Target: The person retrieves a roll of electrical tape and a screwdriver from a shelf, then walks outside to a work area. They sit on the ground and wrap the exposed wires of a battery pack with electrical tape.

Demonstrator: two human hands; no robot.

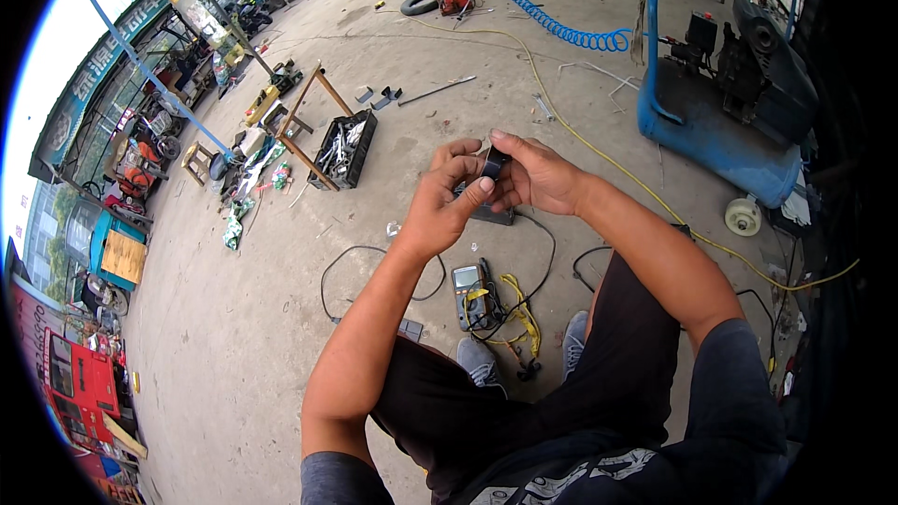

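- Two hands meet above the concrete floor (234,337), both pinching one small roll of black tape (495,164).
- The left hand (447,198) is curled narrow, its thumb tip pressed to the roll's lower edge and its fingers bent behind it.
- The right hand (535,171) is closed on the roll from the other side, index finger over its top.
- The tape is dark, glossy and ring-shaped, seen nearly edge-on; most of it is hidden by fingers.
- Just beneath the hands lies a flat dark box (488,214) with a black cable running off it.
- Nearer the person's shoes sits a meter (470,295), grey with a yellow rim, beside yellow leads (520,310).
- A black crate (345,150) of metal parts stands well off to the left.
- A blue compressor tank (716,136) lies on the right, a coiled blue hose (552,23) beyond it.
- Far left, a long green sign (98,61) with pale lettering runs along a shopfront.
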